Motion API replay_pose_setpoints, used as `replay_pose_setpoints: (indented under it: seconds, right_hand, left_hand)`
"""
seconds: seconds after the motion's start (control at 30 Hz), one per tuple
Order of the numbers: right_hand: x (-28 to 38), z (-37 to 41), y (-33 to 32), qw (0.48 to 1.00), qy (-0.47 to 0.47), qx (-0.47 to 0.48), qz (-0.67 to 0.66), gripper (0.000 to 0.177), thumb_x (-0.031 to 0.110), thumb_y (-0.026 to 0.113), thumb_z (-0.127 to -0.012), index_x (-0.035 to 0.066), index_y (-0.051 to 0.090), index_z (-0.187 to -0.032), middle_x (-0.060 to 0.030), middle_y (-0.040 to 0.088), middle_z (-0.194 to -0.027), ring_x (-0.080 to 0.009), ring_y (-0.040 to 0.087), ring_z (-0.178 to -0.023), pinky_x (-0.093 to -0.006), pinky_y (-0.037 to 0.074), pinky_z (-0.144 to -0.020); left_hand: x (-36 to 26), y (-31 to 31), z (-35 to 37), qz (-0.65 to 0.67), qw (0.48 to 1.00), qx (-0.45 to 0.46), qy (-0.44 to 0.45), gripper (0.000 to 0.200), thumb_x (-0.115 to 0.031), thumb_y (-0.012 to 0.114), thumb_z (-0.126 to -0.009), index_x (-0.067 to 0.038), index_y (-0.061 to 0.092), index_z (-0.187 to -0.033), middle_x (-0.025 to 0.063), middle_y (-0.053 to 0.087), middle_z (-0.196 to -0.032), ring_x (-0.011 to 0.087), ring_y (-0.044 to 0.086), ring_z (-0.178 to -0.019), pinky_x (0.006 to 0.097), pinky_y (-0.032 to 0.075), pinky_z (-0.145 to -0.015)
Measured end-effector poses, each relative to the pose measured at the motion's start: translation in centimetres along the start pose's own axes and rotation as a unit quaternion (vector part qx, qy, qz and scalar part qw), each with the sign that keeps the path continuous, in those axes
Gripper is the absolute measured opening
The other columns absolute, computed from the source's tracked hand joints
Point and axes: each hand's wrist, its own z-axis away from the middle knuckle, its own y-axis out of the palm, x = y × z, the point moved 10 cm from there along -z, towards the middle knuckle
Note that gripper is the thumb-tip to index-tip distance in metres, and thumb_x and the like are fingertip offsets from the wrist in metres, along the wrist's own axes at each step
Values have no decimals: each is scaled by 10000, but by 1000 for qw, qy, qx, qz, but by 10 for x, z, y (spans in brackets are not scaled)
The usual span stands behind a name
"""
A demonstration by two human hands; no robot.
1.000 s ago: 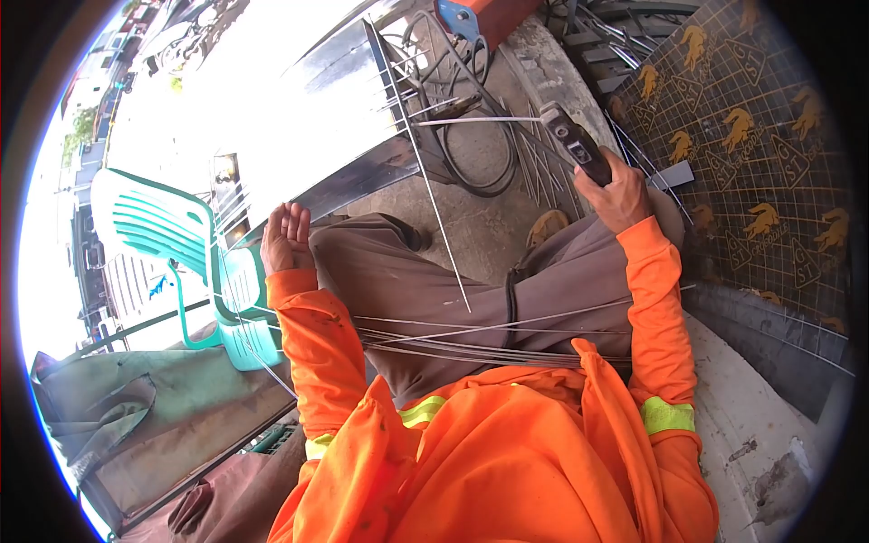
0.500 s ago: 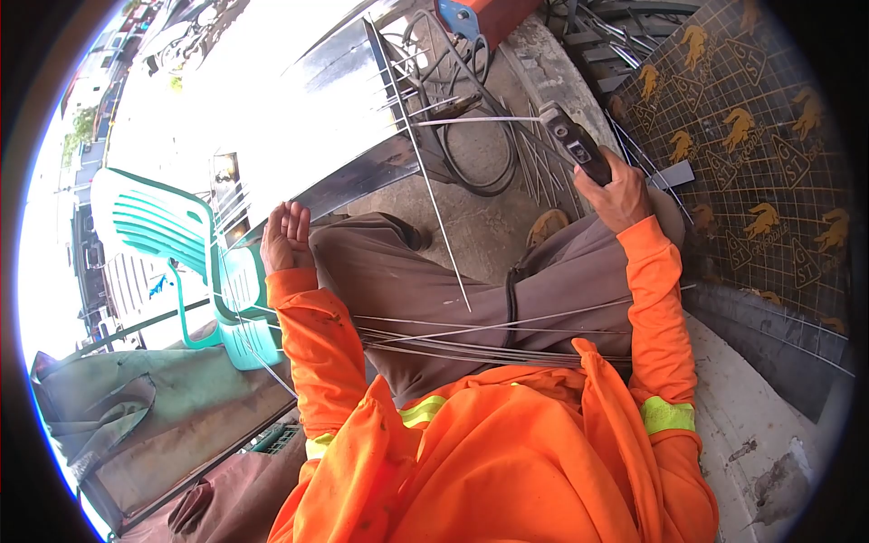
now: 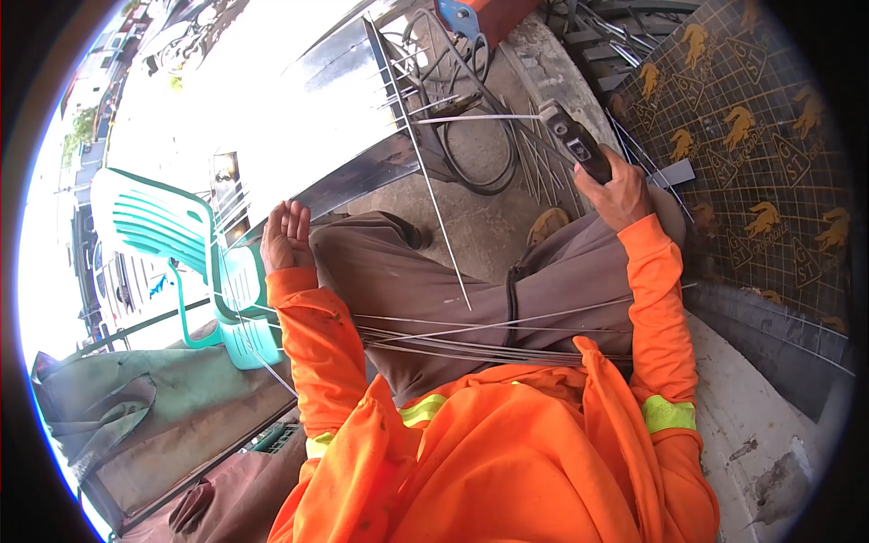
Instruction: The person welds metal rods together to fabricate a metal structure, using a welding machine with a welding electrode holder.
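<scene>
My right hand (image 3: 623, 192) is wrapped around a black welding electrode holder (image 3: 577, 143), raised over my right knee. From its tip a pale welding rod (image 3: 480, 118) runs left, its far end by a thin metal bar (image 3: 433, 190) that slants down toward my lap. My left hand (image 3: 288, 233) rests near my left knee, palm partly up and fingers loosely bent, with nothing visible in it. Several thin metal rods (image 3: 471, 347) lie across my thighs. A dark metal frame (image 3: 358, 181) stands in front of me, with short rods sticking out from its right edge.
A green plastic chair (image 3: 163, 222) is on the left, with cloth (image 3: 118, 407) below it. Black cables (image 3: 511, 163) coil on the concrete floor, near a red and blue machine (image 3: 493, 18). A dark printed panel (image 3: 751, 163) leans on the right beside loose metal strips (image 3: 625, 45).
</scene>
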Motion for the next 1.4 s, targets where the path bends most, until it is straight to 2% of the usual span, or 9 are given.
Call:
replay_pose_setpoints:
  seconds: [0.2,0.3,0.43,0.63,0.93,1.07,1.3,1.37,1.4]
  right_hand:
    - [-12,1,-13,996,29,-68,-54,305,317,671,-812,39,616,-926,-182,640,-743,-381,645,-723,-417,497,-654]
    - [-47,-13,-8,985,148,-83,-38,379,373,657,-808,20,620,-939,-206,656,-791,-388,651,-782,-438,501,-710]
    - [-63,-33,54,973,225,53,1,448,405,617,-805,-15,613,-962,-250,663,-894,-419,647,-866,-469,509,-779]
    - [-36,-31,139,975,172,144,0,411,381,605,-829,10,597,-1006,-259,658,-941,-423,645,-906,-472,517,-801]
    - [-39,-28,160,961,204,178,-54,453,403,594,-880,-7,567,-1070,-263,659,-997,-420,643,-952,-472,512,-837]
    - [-29,-21,173,958,159,238,-26,452,412,591,-883,-9,554,-1043,-250,662,-968,-421,645,-933,-471,508,-837]
    - [-39,-30,164,967,182,167,-67,482,438,578,-886,-15,547,-1049,-253,664,-961,-417,641,-953,-479,505,-834]
    - [-37,-30,169,964,163,208,-30,411,376,565,-908,34,550,-1136,-251,625,-1070,-387,657,-931,-459,529,-804]
    - [-26,-31,175,964,46,241,100,365,324,545,-922,93,544,-1204,-238,584,-1123,-375,661,-926,-442,541,-788]
  left_hand:
    - [0,0,0,-3,1000,1,1,188,-90,635,-903,25,559,-1030,99,622,-1013,214,650,-935,347,583,-858]
    - [-1,-1,-1,-7,1000,4,-1,196,-95,635,-906,29,562,-1040,98,622,-1011,202,648,-937,333,583,-858]
    - [0,-4,-5,-16,1000,8,0,209,-108,629,-918,32,570,-1062,97,620,-1022,185,640,-961,313,579,-863]
    - [-5,-5,3,-32,999,-13,13,215,-109,636,-917,20,570,-1076,78,615,-1026,172,629,-979,302,571,-875]
    - [-8,0,7,-49,999,-3,22,185,-115,652,-909,-9,581,-1044,37,630,-973,122,638,-912,262,569,-852]
    - [-10,2,7,-75,997,-3,24,174,-116,654,-908,-15,589,-1034,27,629,-966,114,642,-894,247,579,-827]
    - [-10,2,10,-72,997,-3,16,205,-97,653,-905,-7,562,-1065,18,595,-965,107,619,-912,248,562,-877]
    - [-10,1,9,-69,997,-7,17,187,-104,647,-910,-7,576,-1054,27,615,-957,114,634,-896,247,576,-844]
    - [-10,-1,8,-66,998,-11,18,172,-111,640,-916,-7,589,-1043,35,634,-949,121,650,-879,246,589,-811]
